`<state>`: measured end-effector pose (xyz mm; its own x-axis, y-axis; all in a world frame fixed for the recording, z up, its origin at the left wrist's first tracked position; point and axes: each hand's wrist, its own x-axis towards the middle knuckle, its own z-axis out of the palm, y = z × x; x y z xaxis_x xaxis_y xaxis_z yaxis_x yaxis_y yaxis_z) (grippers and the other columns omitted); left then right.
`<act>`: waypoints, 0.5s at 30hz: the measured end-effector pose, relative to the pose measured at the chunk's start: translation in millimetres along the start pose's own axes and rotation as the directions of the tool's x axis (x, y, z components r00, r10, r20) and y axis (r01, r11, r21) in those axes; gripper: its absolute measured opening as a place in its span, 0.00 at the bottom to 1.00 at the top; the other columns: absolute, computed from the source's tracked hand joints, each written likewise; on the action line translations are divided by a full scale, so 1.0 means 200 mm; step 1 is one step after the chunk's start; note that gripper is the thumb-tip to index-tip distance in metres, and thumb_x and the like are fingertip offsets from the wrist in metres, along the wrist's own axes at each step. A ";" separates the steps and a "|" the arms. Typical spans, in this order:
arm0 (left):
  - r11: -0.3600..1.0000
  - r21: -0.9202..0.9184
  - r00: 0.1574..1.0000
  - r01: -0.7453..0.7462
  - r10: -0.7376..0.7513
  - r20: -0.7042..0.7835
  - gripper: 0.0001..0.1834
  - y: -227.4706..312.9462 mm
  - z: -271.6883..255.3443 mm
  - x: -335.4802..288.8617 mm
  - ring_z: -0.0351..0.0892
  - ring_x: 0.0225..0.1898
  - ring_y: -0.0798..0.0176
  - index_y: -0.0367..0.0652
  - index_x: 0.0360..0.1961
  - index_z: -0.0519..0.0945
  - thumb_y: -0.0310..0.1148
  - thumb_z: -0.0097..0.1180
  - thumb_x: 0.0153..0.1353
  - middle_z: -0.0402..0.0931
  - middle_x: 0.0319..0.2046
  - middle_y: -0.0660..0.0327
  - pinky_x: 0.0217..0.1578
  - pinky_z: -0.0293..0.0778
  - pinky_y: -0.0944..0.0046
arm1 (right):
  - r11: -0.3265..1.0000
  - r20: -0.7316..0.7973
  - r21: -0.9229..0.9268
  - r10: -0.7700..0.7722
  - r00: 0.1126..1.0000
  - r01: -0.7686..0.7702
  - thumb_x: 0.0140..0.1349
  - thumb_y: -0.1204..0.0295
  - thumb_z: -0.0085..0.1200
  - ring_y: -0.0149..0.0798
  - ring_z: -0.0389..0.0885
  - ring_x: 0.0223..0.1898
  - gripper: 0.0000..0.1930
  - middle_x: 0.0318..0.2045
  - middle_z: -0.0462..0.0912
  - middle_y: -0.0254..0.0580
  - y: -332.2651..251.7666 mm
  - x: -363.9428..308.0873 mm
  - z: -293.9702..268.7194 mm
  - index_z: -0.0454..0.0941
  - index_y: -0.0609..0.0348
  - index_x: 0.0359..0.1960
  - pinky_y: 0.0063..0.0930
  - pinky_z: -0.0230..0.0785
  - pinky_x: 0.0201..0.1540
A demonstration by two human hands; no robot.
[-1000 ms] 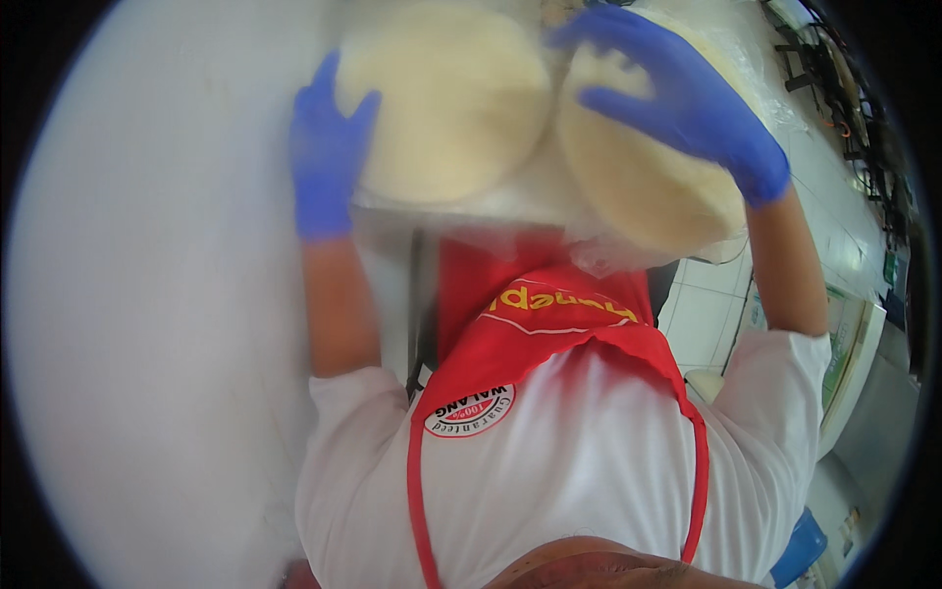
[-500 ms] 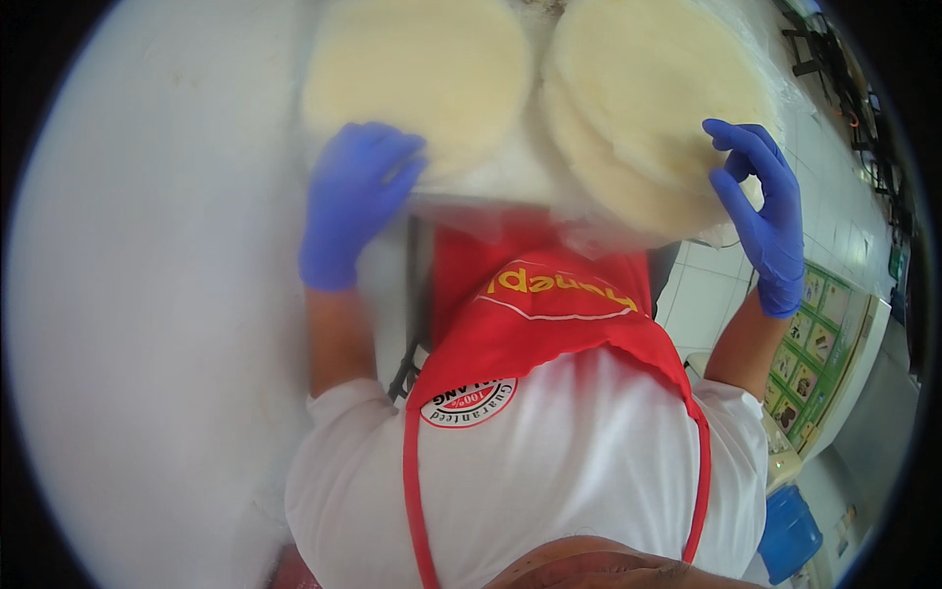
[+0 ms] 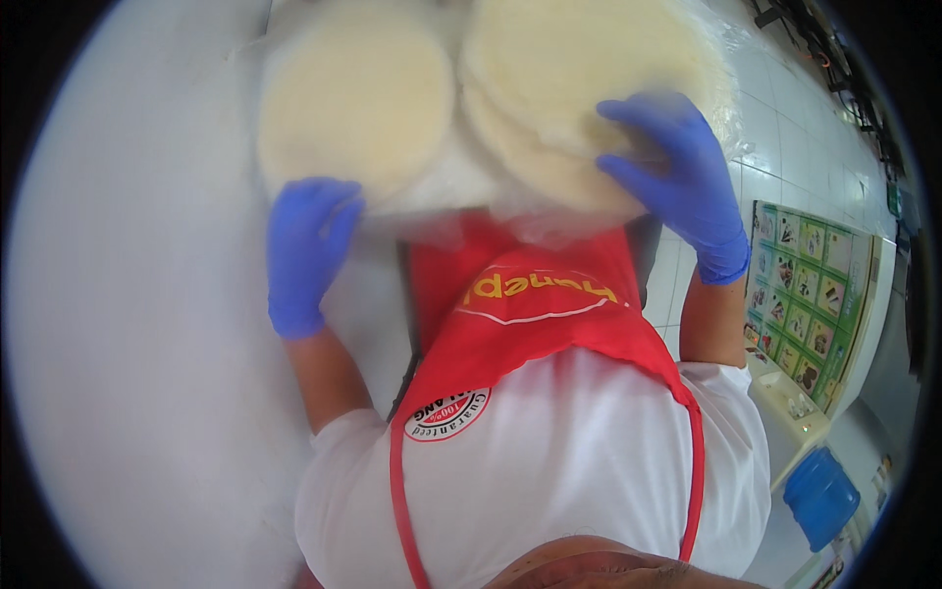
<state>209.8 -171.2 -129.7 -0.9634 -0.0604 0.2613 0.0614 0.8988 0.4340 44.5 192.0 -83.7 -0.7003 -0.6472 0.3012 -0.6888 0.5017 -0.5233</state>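
Note:
Two piles of thin, pale, round dough-like sheets lie side by side on clear plastic film in front of me. At the near edge of the left round sheet (image 3: 358, 98) is my left hand (image 3: 306, 250), in a blue glove, with fingers slightly bent and nothing visible in them. My right hand (image 3: 682, 182), also gloved in blue, reaches over the near right part of the right stack of round sheets (image 3: 559, 74). Its thumb and forefinger are spread apart; some of the other fingers are blurred. In the right stack, a lower sheet sticks out past the upper one.
Crinkled plastic film (image 3: 456, 177) shows between and around the sheets. A wide whitish surface (image 3: 147, 294) stretches along the left. To the right are a white tiled floor (image 3: 760, 128), a cabinet with a green picture panel (image 3: 810, 294) and a blue container (image 3: 822, 499).
My right hand has moved left, from the right stack's edge to over its sheets. My left hand has shifted left and nearer to me. The view has also shifted, showing more floor at right.

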 end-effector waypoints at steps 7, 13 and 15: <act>0.952 -0.266 0.987 0.150 -0.158 -0.009 0.12 0.22 -0.09 0.11 0.83 0.46 0.62 0.37 0.47 0.86 0.20 0.62 0.61 0.84 0.44 0.57 0.48 0.76 0.62 | 0.985 0.005 -0.114 -0.132 0.991 0.132 0.54 0.70 0.68 0.43 0.80 0.41 0.13 0.36 0.80 0.37 -0.04 0.06 0.06 0.85 0.50 0.42 0.36 0.72 0.43; 0.390 -0.816 0.904 0.428 -0.212 0.372 0.20 0.46 0.09 0.29 0.83 0.44 0.66 0.37 0.58 0.81 0.28 0.62 0.66 0.83 0.51 0.56 0.44 0.77 0.67 | 0.876 -0.056 0.410 0.301 0.952 -0.253 0.63 0.74 0.63 0.31 0.81 0.36 0.06 0.34 0.85 0.34 -0.08 0.10 -0.02 0.83 0.58 0.41 0.25 0.73 0.44; 0.245 -0.869 0.903 0.429 -0.144 0.405 0.24 0.56 0.13 0.35 0.83 0.47 0.63 0.34 0.64 0.75 0.29 0.58 0.68 0.82 0.53 0.52 0.44 0.78 0.66 | 0.712 0.020 0.620 0.406 0.913 -0.331 0.66 0.74 0.61 0.26 0.81 0.38 0.06 0.36 0.86 0.33 -0.08 0.10 -0.05 0.83 0.62 0.42 0.22 0.73 0.47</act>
<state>142.0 -64.6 -85.0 -0.9844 -0.0083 -0.1758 -0.1713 -0.1833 0.9680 39.5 177.2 -61.9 -0.9158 -0.3989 0.0463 -0.1427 0.2154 -0.9660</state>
